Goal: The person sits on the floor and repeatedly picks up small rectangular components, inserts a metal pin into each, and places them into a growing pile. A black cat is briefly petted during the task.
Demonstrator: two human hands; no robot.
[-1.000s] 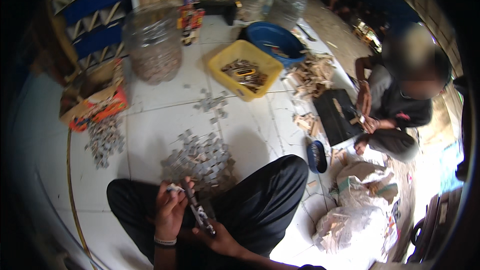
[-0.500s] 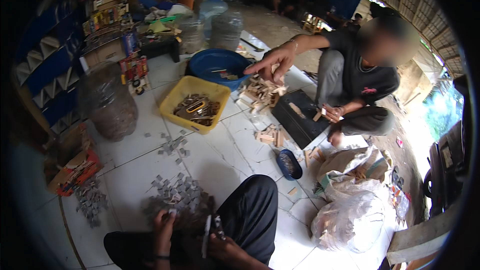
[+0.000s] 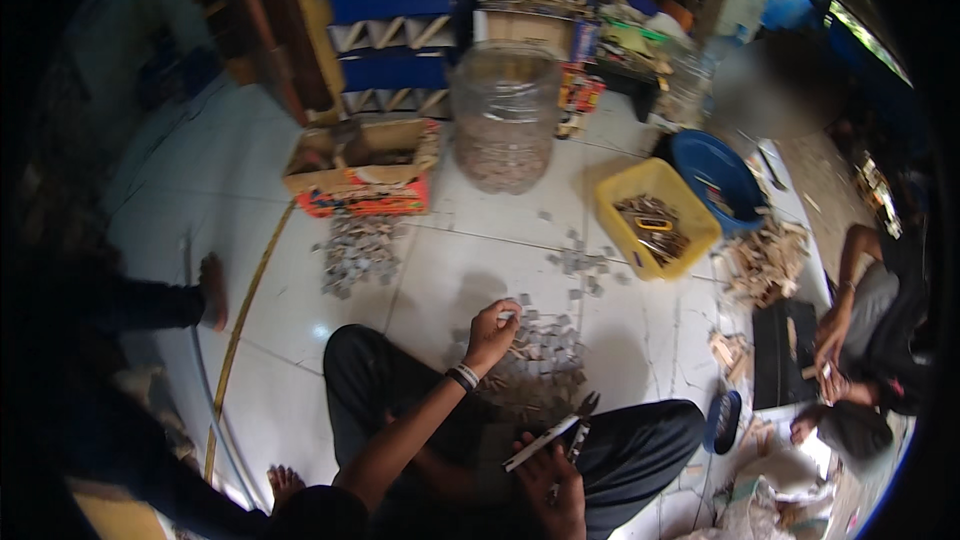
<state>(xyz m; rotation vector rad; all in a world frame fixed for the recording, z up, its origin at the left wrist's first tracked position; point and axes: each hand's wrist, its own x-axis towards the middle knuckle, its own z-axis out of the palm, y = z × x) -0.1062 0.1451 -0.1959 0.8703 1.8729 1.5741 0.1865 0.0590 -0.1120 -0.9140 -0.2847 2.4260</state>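
Observation:
My left hand (image 3: 492,336), with bands at the wrist, is raised over the near edge of a pile of small grey square pieces (image 3: 548,342). Its fingers are pinched together; a pale bit shows at the tips, too blurred to name. Low in front of my lap, my right hand (image 3: 553,488) holds a pair of pliers (image 3: 582,422) with their jaws pointing up and away. One long pale handle and one darker handle stand apart across the palm and fingers. Below the pile, the space between my knees lies in shadow.
A yellow tub (image 3: 610,202) of metal parts and a blue basin (image 3: 690,152) stand ahead right. A cardboard box (image 3: 345,175) and clear plastic container (image 3: 505,130) are farther off. Someone's bare foot (image 3: 213,292) is at left; a co-worker's hands (image 3: 828,355) are beside a black box (image 3: 775,350).
The view has swung left, bringing another person's legs into sight. My left hand has moved forward to the pile. The co-worker's pointing arm has come down, and both their hands are now close together.

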